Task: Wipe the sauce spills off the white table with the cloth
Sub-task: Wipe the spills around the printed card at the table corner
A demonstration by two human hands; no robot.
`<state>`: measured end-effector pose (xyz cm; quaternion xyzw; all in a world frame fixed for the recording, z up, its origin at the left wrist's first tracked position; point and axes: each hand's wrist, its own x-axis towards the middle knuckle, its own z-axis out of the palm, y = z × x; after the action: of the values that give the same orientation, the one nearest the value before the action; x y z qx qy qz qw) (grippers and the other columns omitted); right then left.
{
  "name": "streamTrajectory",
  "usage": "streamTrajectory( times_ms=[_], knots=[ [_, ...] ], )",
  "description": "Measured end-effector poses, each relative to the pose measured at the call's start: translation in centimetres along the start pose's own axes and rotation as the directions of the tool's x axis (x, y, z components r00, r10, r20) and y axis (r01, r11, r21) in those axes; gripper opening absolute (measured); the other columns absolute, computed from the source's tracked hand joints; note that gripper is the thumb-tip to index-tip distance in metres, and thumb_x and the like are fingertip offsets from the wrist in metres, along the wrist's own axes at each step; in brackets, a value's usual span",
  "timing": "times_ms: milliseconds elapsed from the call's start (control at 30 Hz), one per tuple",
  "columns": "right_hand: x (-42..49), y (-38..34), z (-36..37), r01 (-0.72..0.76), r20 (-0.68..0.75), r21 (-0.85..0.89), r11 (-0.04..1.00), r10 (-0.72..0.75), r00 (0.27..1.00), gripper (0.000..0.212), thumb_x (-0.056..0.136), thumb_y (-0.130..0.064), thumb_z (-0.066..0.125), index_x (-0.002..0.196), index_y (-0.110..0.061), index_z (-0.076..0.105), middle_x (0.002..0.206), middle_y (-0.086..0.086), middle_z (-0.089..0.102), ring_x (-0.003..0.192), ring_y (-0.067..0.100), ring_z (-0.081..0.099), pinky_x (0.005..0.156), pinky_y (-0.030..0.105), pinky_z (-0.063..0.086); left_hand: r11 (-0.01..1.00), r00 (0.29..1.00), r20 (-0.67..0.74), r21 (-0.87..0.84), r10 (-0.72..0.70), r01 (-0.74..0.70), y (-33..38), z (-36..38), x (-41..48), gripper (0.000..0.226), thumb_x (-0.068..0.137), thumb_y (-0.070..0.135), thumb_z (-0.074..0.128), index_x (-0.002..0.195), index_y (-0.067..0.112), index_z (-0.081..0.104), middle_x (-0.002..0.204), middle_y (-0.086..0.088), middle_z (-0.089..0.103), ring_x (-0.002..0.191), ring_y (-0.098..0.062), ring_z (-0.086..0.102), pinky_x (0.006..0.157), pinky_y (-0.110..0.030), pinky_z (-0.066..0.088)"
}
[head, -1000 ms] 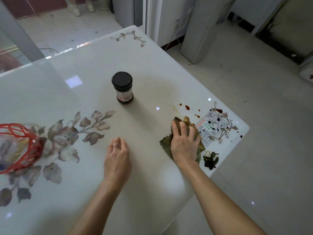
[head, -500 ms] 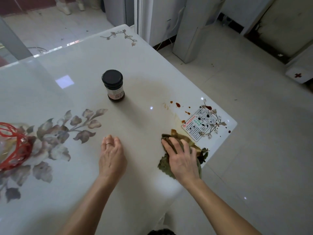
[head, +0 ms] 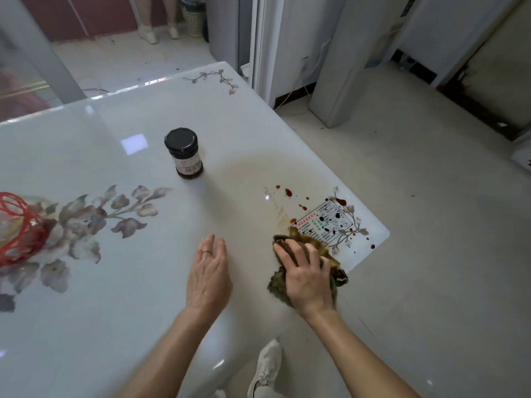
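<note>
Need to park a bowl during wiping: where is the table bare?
Bare: behind the jar toward the far edge, and the near strip between red basket and left hand. Crowded: the right corner, with sauce spots and the cloth under the right hand.

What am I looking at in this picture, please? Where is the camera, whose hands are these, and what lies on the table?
There is no machine here. A person wears a camera on the head, so the picture looks forward and down at their own two hands. The right hand presses a stained greenish cloth onto the white table near its corner, fingers spread over it. The left hand rests open on the table and holds nothing. Just beyond the cloth lie red-brown sauce spills, some on a printed label at the corner. Farther back a dark jar with a black lid stands upright. At the left edge is part of a red wire basket. The flowers are a pattern on the table itself.
</note>
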<state>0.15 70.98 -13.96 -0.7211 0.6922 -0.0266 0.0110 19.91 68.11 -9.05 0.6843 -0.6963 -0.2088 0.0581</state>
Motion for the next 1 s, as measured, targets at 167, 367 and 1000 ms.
streamTrajectory(
  times_ms=[167, 367, 1000],
  knots=[
    [-2.2, 2.4, 0.5, 0.329, -0.034, -0.003, 0.944, -0.329, 0.944, 0.059, 0.081, -0.025, 0.037, 0.137, -0.034, 0.054, 0.138, -0.002, 0.052, 0.117, 0.03, 0.045, 0.083, 0.05, 0.048, 0.999, 0.999, 0.001, -0.007, -0.032, 0.032, 2.4, 0.2, -0.3, 0.065, 0.084, -0.005, 0.033, 0.145, 0.006, 0.015, 0.154, -0.016, 0.012, 0.14, -0.03, 0.015, 0.114, -0.031, 0.019],
    [0.5, 5.7, 0.3, 0.148, -0.045, 0.037, 0.988, -0.147, 0.988, 0.059, 0.08, -0.019, 0.037, 0.134, -0.033, 0.055, 0.137, 0.0, 0.051, 0.118, 0.031, 0.045, 0.085, 0.051, 0.047, 0.997, 0.998, -0.025, 0.046, -0.06, 0.061, 2.9, 0.3, -0.3, 0.065, 0.083, -0.005, 0.033, 0.145, 0.005, 0.016, 0.154, -0.015, 0.014, 0.142, -0.027, 0.013, 0.114, -0.028, 0.015],
    [-0.5, 8.9, 1.4, 0.392, -0.115, 0.05, 0.919, -0.384, 0.916, 0.057, 0.081, -0.019, 0.037, 0.134, -0.027, 0.058, 0.135, -0.001, 0.054, 0.118, 0.028, 0.043, 0.091, 0.046, 0.039, 0.991, 1.0, -0.01, 0.132, -0.03, 0.031, 4.2, 3.1, 0.2, 0.058, 0.085, -0.002, 0.038, 0.14, -0.001, 0.022, 0.149, -0.023, 0.02, 0.138, -0.034, 0.02, 0.114, -0.033, 0.019]
  ],
)
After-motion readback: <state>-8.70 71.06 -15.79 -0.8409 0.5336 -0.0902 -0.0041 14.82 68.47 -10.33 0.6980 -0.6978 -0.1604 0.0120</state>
